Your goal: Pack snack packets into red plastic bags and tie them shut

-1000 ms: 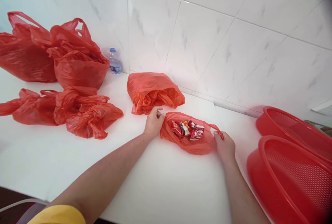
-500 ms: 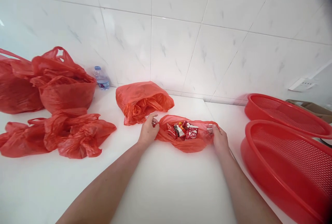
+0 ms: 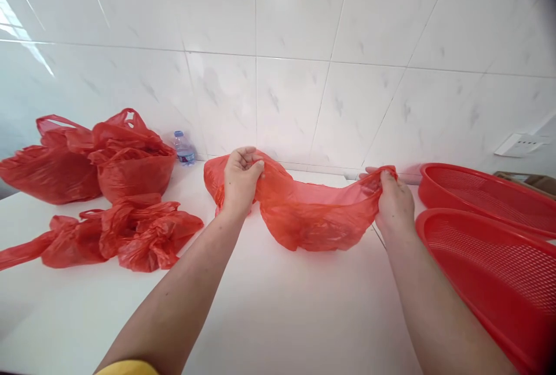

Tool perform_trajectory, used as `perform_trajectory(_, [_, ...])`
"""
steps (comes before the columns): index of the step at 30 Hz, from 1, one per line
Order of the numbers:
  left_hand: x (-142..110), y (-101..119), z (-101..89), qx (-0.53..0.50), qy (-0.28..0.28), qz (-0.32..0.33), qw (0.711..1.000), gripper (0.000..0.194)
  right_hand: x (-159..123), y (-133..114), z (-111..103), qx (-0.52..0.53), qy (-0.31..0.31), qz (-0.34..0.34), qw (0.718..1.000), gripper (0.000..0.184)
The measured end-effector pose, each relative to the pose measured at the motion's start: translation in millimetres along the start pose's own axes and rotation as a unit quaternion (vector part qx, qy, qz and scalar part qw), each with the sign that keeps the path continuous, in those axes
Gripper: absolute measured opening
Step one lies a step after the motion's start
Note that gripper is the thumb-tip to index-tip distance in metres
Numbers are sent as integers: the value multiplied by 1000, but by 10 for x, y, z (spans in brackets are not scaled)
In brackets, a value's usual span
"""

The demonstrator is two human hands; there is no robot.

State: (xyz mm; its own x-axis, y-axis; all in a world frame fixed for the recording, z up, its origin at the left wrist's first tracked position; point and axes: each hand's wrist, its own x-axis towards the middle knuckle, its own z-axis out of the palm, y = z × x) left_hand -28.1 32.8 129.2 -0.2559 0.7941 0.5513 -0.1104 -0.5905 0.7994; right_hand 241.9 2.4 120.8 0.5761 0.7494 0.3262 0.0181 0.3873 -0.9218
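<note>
A thin red plastic bag [image 3: 319, 224] is stretched between my two hands, its sides raised and its mouth pulled wide. My left hand [image 3: 243, 178] pinches the bag's left edge between thumb and fingers. On the opposite side, my right hand [image 3: 393, 195] grips the right edge, with some fingertips showing behind the plastic. The bag's front wall hides whatever lies inside; only a faint darker bulge shows through. Just behind my left hand, another red bag [image 3: 214, 177] rests on the white table [image 3: 278, 305], partly covered by the hand and the held bag.
Full red bags [image 3: 134, 172] stand at the left by the tiled wall [image 3: 291, 109], with crumpled red bags [image 3: 147, 236] in front. A small water bottle [image 3: 185, 149] is beside them. Two red mesh baskets [image 3: 482, 265] take up the right side. A socket [image 3: 519, 144] is on the wall.
Both hands have lifted the bag's edges and moved farther apart. The small red packets visible inside before are now hidden behind the front wall. The view has tilted up slightly.
</note>
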Motion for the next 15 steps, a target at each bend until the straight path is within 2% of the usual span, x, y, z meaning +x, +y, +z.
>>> perform_trajectory(4, [71, 400, 142, -33, -26, 54, 998, 32, 54, -280, 89, 67, -30, 40, 997, 33])
perform_trajectory(7, [42, 571, 218, -44, -67, 78, 994, 36, 44, -309, 99, 125, -96, 94, 983, 38])
perform_trajectory(11, [-57, 520, 265, -52, -116, 78, 989, 37, -147, -163, 121, 195, -257, 132, 937, 44])
perform_trajectory(14, [-163, 397, 291, -48, -150, 37, 987, 38, -395, -61, 206, 143, -362, 119, 913, 38])
perform_trajectory(15, [-209, 376, 307, -46, -157, 24, 986, 38, -479, -46, 250, 109, -392, 114, 907, 43])
